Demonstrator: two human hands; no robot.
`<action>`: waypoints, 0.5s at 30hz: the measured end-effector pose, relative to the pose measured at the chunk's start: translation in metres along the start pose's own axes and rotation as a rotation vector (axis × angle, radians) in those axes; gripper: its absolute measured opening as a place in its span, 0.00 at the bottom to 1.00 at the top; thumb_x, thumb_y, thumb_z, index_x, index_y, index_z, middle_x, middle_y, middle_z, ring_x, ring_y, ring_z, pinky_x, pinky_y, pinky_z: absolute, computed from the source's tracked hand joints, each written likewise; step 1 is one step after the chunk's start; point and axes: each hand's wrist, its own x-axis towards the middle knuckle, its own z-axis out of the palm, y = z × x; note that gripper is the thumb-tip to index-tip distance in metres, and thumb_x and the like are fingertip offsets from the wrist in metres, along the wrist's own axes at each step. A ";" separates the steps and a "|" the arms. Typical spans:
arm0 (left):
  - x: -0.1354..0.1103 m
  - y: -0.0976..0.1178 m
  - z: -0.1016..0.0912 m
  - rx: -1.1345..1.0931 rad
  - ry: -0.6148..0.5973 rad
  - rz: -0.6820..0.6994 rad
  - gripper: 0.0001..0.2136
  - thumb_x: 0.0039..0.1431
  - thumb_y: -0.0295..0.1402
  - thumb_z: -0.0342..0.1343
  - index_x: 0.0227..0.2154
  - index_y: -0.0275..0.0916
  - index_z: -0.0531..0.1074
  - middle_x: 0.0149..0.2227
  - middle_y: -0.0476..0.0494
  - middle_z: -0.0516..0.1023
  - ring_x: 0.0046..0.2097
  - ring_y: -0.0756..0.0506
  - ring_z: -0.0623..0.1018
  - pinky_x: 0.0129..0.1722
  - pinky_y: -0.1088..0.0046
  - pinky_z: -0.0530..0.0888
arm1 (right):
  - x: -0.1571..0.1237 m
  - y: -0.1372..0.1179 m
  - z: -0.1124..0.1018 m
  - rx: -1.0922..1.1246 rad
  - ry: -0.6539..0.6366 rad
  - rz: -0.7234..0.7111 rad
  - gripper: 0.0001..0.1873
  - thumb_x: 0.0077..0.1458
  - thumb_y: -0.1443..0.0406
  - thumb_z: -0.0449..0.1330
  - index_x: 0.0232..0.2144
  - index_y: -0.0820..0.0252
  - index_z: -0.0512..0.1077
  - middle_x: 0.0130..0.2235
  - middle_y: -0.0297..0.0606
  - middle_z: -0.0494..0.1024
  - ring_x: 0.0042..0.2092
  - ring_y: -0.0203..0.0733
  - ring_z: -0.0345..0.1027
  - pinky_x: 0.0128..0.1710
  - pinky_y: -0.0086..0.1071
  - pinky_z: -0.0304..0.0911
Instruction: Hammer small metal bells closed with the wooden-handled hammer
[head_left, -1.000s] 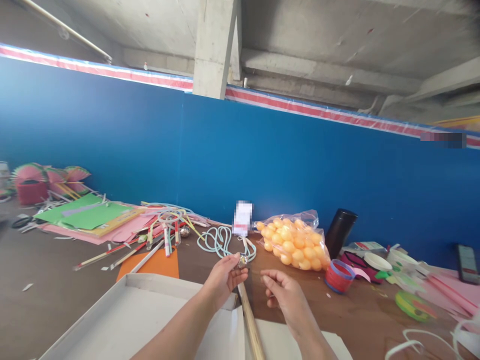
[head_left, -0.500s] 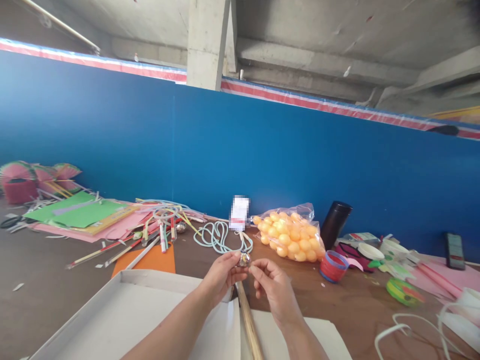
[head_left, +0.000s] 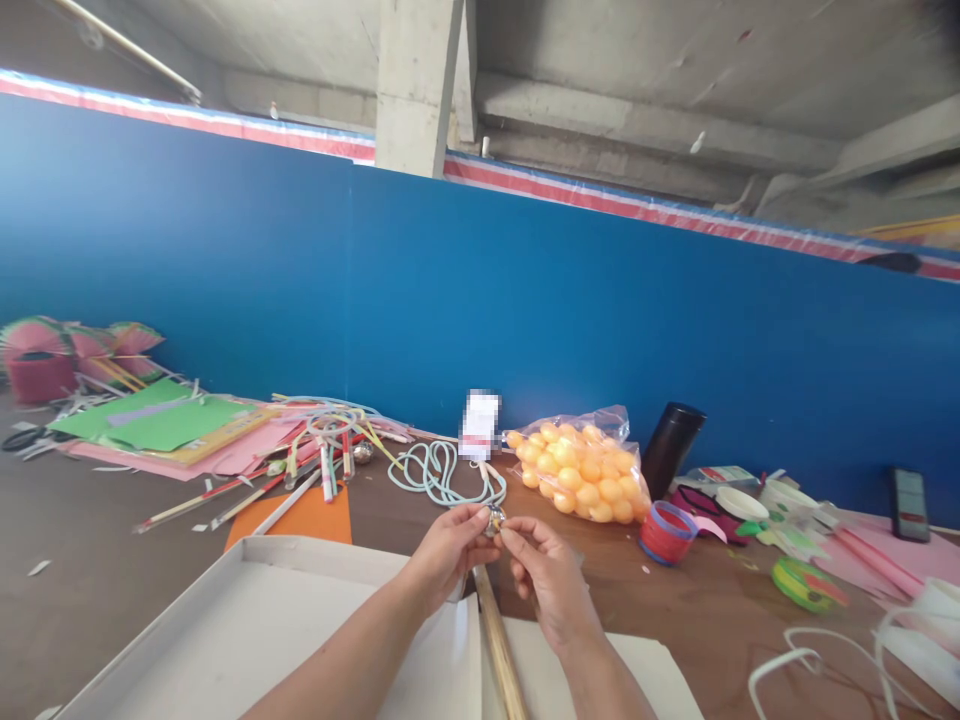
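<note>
A small, shiny silver bell [head_left: 495, 520] is pinched between the thumb and fingers of my left hand [head_left: 451, 548]. My right hand [head_left: 546, 572] meets it from the right, thumb and forefinger closed at its edge. Whether those fingertips also grip something thin cannot be made out. Below both hands a wooden stick [head_left: 498, 645] runs toward me, its far end partly under the fingers. It lies over the white cardboard [head_left: 600, 665], beside an open white box lid [head_left: 315, 565]. Another silver bell [head_left: 363, 452] sits among the sticks at left.
Beyond my hands are a coiled pale-blue cord [head_left: 431, 475] and a bag of orange balls [head_left: 577, 470]. A black flask [head_left: 675, 450], red tape rolls [head_left: 666, 535] and a green tape roll [head_left: 806, 583] stand right. Coloured paper [head_left: 180, 425] covers the left. A blue partition [head_left: 600, 300] closes the back.
The bell has shifted slightly right in my fingers, and my right fingertips are now closer against it. The things on the table have stayed put.
</note>
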 end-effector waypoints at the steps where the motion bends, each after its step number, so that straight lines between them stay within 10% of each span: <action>1: 0.000 0.000 0.000 0.000 -0.006 0.002 0.08 0.50 0.33 0.57 0.32 0.34 0.69 0.30 0.43 0.74 0.29 0.52 0.75 0.31 0.76 0.73 | 0.000 0.001 0.000 0.018 -0.010 0.006 0.16 0.41 0.58 0.64 0.31 0.61 0.69 0.23 0.31 0.71 0.18 0.26 0.53 0.12 0.19 0.48; 15: -0.001 0.000 0.001 0.063 0.000 0.024 0.10 0.50 0.34 0.57 0.34 0.33 0.68 0.30 0.44 0.73 0.30 0.52 0.74 0.32 0.76 0.72 | 0.002 0.005 -0.004 0.118 -0.060 0.058 0.13 0.43 0.59 0.64 0.29 0.61 0.69 0.28 0.34 0.72 0.19 0.23 0.50 0.14 0.18 0.40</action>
